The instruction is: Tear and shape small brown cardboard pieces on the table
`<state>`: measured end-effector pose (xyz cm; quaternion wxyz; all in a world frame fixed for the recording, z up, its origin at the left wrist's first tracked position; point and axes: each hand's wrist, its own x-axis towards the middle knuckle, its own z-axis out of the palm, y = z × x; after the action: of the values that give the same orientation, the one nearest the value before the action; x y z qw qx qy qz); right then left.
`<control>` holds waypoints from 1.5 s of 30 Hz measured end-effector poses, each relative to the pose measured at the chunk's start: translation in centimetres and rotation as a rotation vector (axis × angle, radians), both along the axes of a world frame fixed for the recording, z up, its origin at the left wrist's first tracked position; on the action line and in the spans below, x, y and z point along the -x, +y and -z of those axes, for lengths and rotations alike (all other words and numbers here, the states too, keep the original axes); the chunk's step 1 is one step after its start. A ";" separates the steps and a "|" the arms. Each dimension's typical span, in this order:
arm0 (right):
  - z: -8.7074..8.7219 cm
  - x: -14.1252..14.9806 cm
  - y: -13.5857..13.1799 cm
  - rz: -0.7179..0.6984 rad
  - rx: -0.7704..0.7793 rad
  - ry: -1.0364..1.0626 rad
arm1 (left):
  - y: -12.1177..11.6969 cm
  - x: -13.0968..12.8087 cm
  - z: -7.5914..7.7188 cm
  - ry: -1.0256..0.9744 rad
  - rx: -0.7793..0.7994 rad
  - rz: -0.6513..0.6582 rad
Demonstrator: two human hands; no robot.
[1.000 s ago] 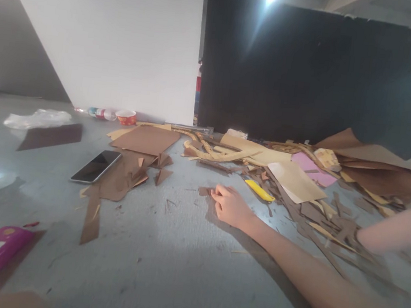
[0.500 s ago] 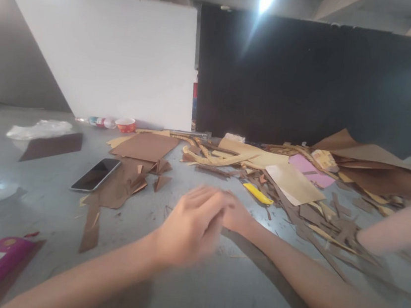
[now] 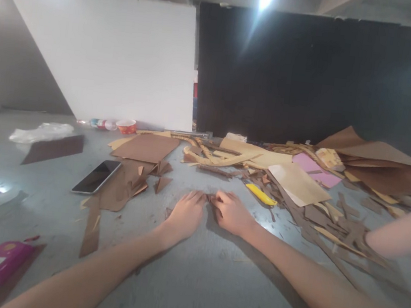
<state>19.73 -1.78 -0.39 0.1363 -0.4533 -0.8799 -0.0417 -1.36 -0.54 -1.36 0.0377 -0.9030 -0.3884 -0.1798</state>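
Note:
My left hand (image 3: 185,216) and my right hand (image 3: 233,213) rest low on the grey table (image 3: 189,287), fingertips nearly meeting. Between them shows a small dark brown scrap (image 3: 209,198), perhaps leather or card. My right thumb and fingers are closed on its right side. The fingers of my left hand are pressed together and bent down at its left end, hiding much of it. Right of my hands lies a yellow cutter-like tool (image 3: 260,195). Brown scraps (image 3: 162,184) are to the left.
A phone (image 3: 97,176) lies left, partly on brown sheet pieces. Strips and offcuts (image 3: 345,236) heap up at right, where another person's forearm (image 3: 406,231) reaches in. A purple packet (image 3: 4,269) is near left. A white panel (image 3: 127,59) and a black panel (image 3: 311,82) stand behind.
My left hand has come down and left from over my right hand. The two hands are now side by side, with the small brown scrap visible between their fingertips.

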 end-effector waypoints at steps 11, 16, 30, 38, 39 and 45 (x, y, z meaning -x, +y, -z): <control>-0.3 0.7 -0.4 0.019 0.065 -0.029 | 0.0 -0.1 -0.7 0.033 0.041 -0.005; -0.1 1.2 -0.6 0.056 0.076 -0.060 | 0.0 -0.1 -0.7 0.009 0.046 -0.002; 0.2 1.4 -0.5 0.044 0.070 -0.075 | -0.4 -0.3 -1.0 0.051 0.081 0.085; 0.1 1.3 -0.5 0.005 0.082 -0.053 | -0.4 -0.1 -1.0 -0.022 0.155 0.075; 0.1 1.3 -0.5 0.008 0.085 -0.052 | -0.4 -0.1 -1.0 -0.015 0.177 0.059; -0.1 1.5 -0.8 0.052 0.074 -0.073 | -0.3 -0.4 -1.6 0.027 0.265 -0.023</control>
<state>18.25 -2.57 -0.31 0.0859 -0.4791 -0.8731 -0.0291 -0.96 -0.88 0.23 -0.0745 -0.8979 -0.4187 -0.1142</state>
